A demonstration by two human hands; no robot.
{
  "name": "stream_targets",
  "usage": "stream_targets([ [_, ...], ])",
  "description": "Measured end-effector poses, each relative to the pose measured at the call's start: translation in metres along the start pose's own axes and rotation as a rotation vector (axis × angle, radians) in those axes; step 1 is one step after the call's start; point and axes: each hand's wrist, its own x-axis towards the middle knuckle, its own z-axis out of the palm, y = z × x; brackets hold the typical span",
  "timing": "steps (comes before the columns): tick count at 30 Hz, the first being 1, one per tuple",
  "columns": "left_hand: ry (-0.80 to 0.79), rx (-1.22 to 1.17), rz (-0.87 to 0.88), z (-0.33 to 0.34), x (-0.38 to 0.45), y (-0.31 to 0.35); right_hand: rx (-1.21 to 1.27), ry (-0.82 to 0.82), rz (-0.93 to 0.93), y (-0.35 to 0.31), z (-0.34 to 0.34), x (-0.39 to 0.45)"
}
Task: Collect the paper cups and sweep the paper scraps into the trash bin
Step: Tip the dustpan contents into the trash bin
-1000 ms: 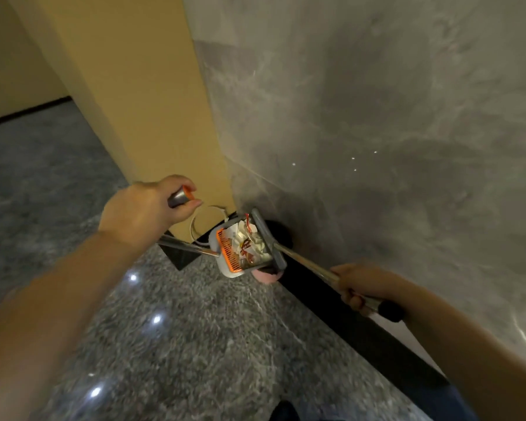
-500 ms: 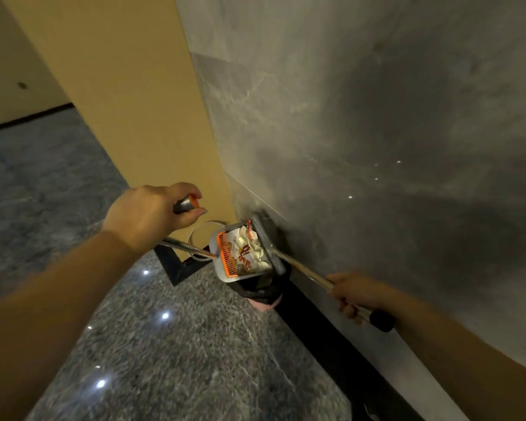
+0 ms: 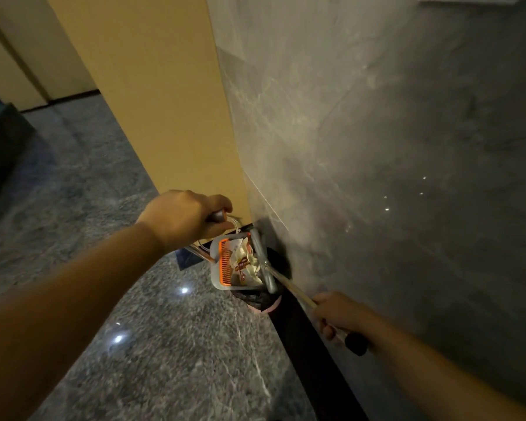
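Down at the foot of the grey marble wall (image 3: 377, 147), from my head view, I hold a dustpan (image 3: 216, 268) over the trash bin (image 3: 263, 302). My left hand (image 3: 179, 217) is wrapped tight round the top of the dustpan handle (image 3: 216, 216), fingers and thumb curled about its dark grip, with the metal shaft running down and to the right from under my fist to the pan. My right hand (image 3: 340, 314) is clamped on the broom handle (image 3: 292, 288), fingers folded round the shaft just above its black end cap (image 3: 356, 344) near my wrist

The pan is pale, with an orange comb strip (image 3: 225, 262) along its left inner edge. Paper scraps (image 3: 246, 265), white with some reddish marks, lie heaped inside it; I cannot tell whether any of these are cups. The grey broom head (image 3: 263, 262) lies against the right side of the pan, touching the heap of scraps

The bin stands on the floor against the black skirting (image 3: 310, 360), right under the pan; I see only its black liner and a bit of pink rim at the near edge. A yellow panel (image 3: 152, 101) rises on the far left of the marble wall. A speckled grey stone floor (image 3: 134, 344) spreads to the near left, with spots of light reflected on it
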Motion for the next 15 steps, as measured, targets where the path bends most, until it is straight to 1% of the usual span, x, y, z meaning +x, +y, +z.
stream_targets([
  [6,-0.113,0.067,0.109,0.002,0.020,0.007,0.101,0.006,0.095,-0.001,-0.021,-0.003],
  [9,-0.168,0.128,0.146,0.003,0.027,0.011,0.134,0.009,0.094,0.002,-0.030,-0.006],
  [13,-0.174,0.177,0.238,-0.002,0.046,0.010,0.108,0.010,0.074,0.002,-0.038,-0.006],
  [15,-0.223,0.214,0.261,0.001,0.053,0.013,0.114,0.001,0.089,0.004,-0.041,-0.005],
])
